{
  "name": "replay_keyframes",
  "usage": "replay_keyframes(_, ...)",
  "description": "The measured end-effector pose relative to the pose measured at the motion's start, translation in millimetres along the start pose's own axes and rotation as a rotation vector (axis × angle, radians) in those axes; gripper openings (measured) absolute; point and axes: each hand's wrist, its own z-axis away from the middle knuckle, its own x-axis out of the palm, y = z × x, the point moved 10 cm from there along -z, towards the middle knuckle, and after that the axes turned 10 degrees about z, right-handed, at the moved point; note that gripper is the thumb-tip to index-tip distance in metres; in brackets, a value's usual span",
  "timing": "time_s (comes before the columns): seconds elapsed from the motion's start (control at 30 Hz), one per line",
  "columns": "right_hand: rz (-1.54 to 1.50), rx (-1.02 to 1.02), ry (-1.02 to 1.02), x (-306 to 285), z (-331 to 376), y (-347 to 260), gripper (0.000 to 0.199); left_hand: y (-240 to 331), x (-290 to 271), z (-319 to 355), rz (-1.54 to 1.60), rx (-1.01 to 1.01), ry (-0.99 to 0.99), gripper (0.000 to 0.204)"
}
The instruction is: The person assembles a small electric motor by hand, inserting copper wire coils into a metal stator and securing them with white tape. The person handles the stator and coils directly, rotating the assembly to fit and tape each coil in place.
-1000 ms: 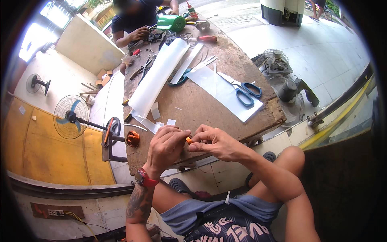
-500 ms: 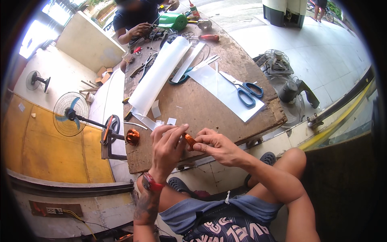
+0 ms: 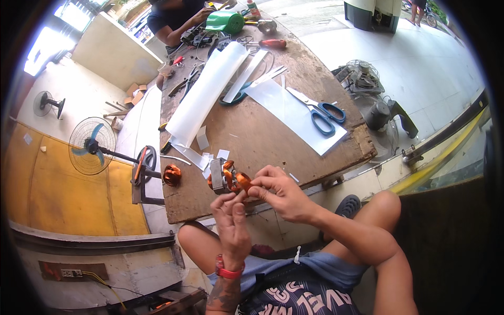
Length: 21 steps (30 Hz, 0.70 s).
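A small motor stator with orange copper windings (image 3: 227, 178) is held above the near edge of the worn wooden table (image 3: 262, 136). My left hand (image 3: 231, 223) reaches up from below and touches its underside with the fingertips. My right hand (image 3: 278, 191) pinches its right side, at an orange coil. A second copper-wound stator (image 3: 171, 175) lies at the table's left edge, beside a clamp-like tool.
A white sheet roll (image 3: 207, 94), cut white strips, and blue-handled scissors (image 3: 323, 113) lie on the table. Another person (image 3: 178, 18) works at the far end among tools and a green container (image 3: 224, 22). Fans stand on the floor at left (image 3: 92, 147); fan parts sit at right (image 3: 367, 79).
My left hand has dropped from the top of the stator to below it, palm turned up. The stator is now uncovered and seen between both hands.
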Motion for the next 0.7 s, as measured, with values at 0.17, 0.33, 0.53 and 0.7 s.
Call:
replay_keyframes(0.17,0.450,-0.299,0.089,1,15,-36,0.016,-2,-9,-20,0.258,-0.126,-0.015,0.031)
replay_keyframes(0.33,0.603,-0.383,0.121,-2,17,-43,0.014,7,-11,-22,0.179,-0.109,-0.028,0.036)
replay_keyframes(0.53,0.639,-0.385,0.093,-3,18,-42,0.018,6,-18,-26,-0.036,-0.087,-0.157,0.038)
replay_keyframes(0.7,0.623,-0.405,0.066,-6,14,-38,0.019,-1,-20,-29,0.218,-0.142,-0.139,0.042)
